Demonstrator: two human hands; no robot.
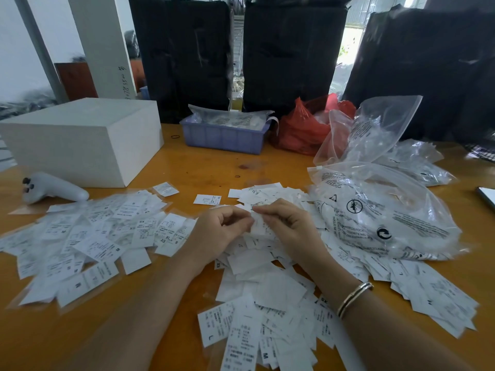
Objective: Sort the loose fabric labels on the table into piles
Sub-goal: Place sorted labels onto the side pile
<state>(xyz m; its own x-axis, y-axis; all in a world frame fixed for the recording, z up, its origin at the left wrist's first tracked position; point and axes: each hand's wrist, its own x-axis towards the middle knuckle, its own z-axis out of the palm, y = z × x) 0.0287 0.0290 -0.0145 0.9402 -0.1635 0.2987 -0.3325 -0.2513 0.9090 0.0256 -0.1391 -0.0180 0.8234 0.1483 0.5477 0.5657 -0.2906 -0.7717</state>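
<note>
White fabric labels with printed sizes cover the orange table (187,167). One spread of labels (88,236) lies at the left, many in clear sleeves. A bigger heap of labels (267,290) fills the middle and right. Above that heap my left hand (217,231) and my right hand (284,223) meet, and both pinch one small white label (255,223) between their fingertips. A single label (207,200) lies alone just beyond my hands.
A white box (80,137) and a white controller (51,187) sit at the left. A purple tray (225,135) of bagged labels, a red bag (302,129) and clear plastic bags (380,204) stand behind and right. Black bundles (292,54) line the back.
</note>
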